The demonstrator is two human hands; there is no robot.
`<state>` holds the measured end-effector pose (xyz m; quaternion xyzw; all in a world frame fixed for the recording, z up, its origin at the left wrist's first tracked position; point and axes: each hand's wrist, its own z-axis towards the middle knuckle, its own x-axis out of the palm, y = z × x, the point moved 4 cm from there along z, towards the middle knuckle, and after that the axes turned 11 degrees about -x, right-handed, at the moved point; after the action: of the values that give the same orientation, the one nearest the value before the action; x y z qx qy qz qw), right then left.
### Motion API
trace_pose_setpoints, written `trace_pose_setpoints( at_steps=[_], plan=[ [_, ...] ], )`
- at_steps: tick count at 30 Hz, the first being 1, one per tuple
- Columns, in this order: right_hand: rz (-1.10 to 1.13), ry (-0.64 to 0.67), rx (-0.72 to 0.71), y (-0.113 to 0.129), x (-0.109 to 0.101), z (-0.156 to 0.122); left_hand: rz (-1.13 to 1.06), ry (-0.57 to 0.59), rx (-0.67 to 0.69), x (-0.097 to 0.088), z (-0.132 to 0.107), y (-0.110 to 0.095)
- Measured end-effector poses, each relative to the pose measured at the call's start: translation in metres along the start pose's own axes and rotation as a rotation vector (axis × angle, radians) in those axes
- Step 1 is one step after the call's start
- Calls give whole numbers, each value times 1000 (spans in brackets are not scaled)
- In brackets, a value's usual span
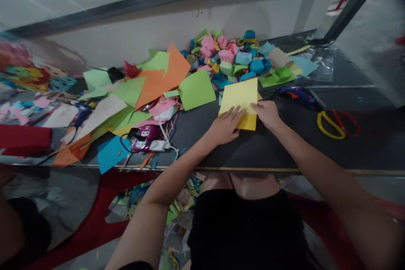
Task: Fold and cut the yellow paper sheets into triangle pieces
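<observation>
A sheet of yellow paper (241, 94) lies on the dark table in front of me, with a deeper yellow strip along its lower edge that looks like a fold or a second layer. My left hand (225, 127) rests flat across its lower left part, fingers stretched out. At the right edge, my right hand (268, 114) pinches the paper between thumb and fingers. Right of that hand are a blue glue gun (299, 95) and a pair of scissors (331, 125) with one yellow and one red handle.
Behind the sheet is a pile of small folded paper pieces (232, 57). Loose coloured sheets (196, 90) spread to the left, near a purple power strip (146, 137) with cables. Paper scraps (186, 198) lie below the table edge. Another person's arm (9, 215) shows at far left.
</observation>
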<state>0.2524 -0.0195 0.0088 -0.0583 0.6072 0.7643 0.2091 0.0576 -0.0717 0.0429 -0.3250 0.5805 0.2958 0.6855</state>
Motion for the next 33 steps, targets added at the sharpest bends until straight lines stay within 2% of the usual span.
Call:
trace_pose_setpoints(
  at_steps=[2,5,9,11,13,15,18,20,22,24,27,29,33],
  plan=[
    [-15,-7,8,3,5,-6,54,-23,-25,0,3,-10],
    [41,28,56,8,11,-13,87,-10,8,0,9,-16],
    [275,148,229,8,16,-11,47,25,117,7,10,-4],
    [338,118,238,8,10,-5,-7,7,179,11,5,8],
    [261,17,112,11,-3,2,-74,-6,236,15,-3,19],
    [83,-67,-114,20,-19,7,-139,-18,263,17,-12,31],
    [-158,-50,-417,31,-33,8,-216,48,334,16,-26,43],
    [-250,19,-473,31,-36,10,-253,104,380,13,-33,50],
    [-301,69,-458,29,-36,12,-287,134,412,9,-38,58],
    [-324,91,-451,30,-36,12,-317,152,431,5,-42,63],
    [-308,137,-521,39,-36,6,-354,208,459,1,-48,66],
    [-269,223,-596,44,-34,-3,-376,291,494,-2,-53,62],
    [-252,417,-715,41,-30,-22,-413,560,556,-5,-61,49]
  ],
)
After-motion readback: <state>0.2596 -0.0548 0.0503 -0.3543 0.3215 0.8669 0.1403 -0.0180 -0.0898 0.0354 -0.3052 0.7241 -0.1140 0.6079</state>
